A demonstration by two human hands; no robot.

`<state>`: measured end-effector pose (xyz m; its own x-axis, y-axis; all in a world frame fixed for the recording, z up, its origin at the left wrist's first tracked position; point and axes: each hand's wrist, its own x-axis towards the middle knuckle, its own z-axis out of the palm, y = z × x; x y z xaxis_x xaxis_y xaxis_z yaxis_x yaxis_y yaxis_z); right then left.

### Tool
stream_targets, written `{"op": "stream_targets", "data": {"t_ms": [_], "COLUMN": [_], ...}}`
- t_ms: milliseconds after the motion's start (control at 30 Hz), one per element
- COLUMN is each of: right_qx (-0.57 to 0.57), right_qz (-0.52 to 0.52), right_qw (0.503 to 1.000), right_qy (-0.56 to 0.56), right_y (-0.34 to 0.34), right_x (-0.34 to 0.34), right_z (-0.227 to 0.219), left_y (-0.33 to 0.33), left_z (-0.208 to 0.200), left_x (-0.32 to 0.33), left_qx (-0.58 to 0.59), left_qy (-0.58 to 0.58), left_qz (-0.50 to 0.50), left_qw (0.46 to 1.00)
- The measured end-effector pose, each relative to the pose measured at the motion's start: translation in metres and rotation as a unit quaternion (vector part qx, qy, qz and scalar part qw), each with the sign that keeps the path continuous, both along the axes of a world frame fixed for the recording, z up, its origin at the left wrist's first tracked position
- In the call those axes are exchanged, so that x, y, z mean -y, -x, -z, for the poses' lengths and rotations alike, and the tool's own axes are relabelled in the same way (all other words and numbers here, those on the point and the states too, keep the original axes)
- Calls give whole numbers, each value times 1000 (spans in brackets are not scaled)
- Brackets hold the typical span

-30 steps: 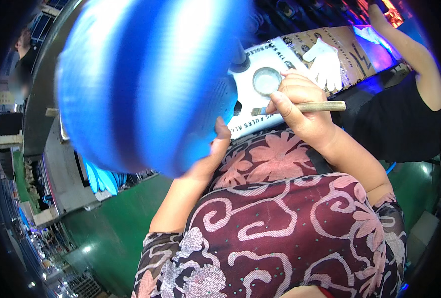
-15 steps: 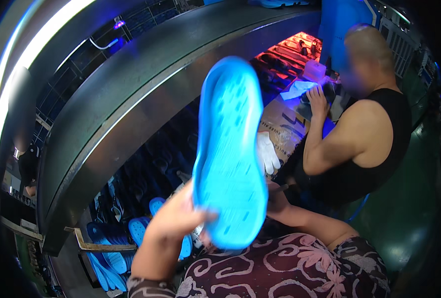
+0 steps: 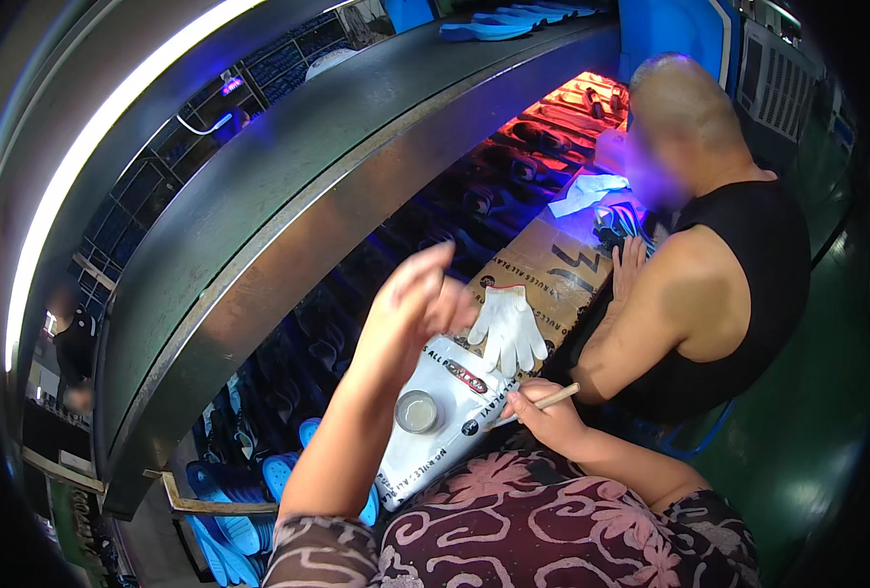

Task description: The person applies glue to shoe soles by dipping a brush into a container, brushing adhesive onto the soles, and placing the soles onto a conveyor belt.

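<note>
My left hand [image 3: 425,292] is raised in front of the dark upper conveyor's side, fingers blurred and loosely apart, with nothing in it. Low on the right, my right hand [image 3: 545,419] pinches a brush [image 3: 558,396] by its pale wooden handle; the brush's tip is hard to make out. Between my arms, a small round cup [image 3: 416,413] of pale liquid stands on a white printed covering [image 3: 425,456]. A white knitted glove [image 3: 506,328] with a red cuff edge lies on brown printed cardboard [image 3: 552,260] just beyond.
The dark upper conveyor [image 3: 288,162] curves across, with blue soles [image 3: 494,29] on its far end. Below, shoe parts fill a lower line [image 3: 464,201] leading into a red-lit opening [image 3: 582,98]. Blue soles [image 3: 244,534] stack at lower left. A co-worker [image 3: 714,284] sits close on my right.
The blue shoe sole has left my left hand, which is now empty and higher up. My right hand has come into clear view with the brush. The view has shifted somewhat.
</note>
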<state>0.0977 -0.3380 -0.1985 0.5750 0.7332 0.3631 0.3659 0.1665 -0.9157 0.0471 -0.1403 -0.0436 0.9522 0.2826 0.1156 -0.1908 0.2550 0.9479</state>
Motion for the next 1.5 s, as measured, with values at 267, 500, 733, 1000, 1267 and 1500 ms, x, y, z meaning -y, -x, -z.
{"op": "stream_targets", "data": {"t_ms": [267, 500, 733, 1000, 1267, 1500], "right_qx": [-95, -139, -57, 208, 262, 146], "right_qz": [-62, -82, -35, -101, -82, -53], "right_qw": [993, 978, 993, 960, 955, 983], "right_qy": [32, 129, 101, 156, 115, 97], "right_y": [28, 48, 42, 60, 60, 56], "right_x": [-21, -50, -95, -147, -146, -143], "right_z": [7, 9, 8, 35, 36, 31], "left_y": [282, 346, 346, 350, 361, 346], "left_z": [163, 217, 219, 222, 229, 192], "left_x": [-35, -18, -28, -23, -30, -28], "left_qx": [-349, -591, -568, -569, -438, -279], "left_qy": [-442, -453, -475, -437, -269, 309], "left_qz": [-341, -263, -310, -269, -421, -322], "left_qw": [753, 614, 596, 642, 747, 850]}}
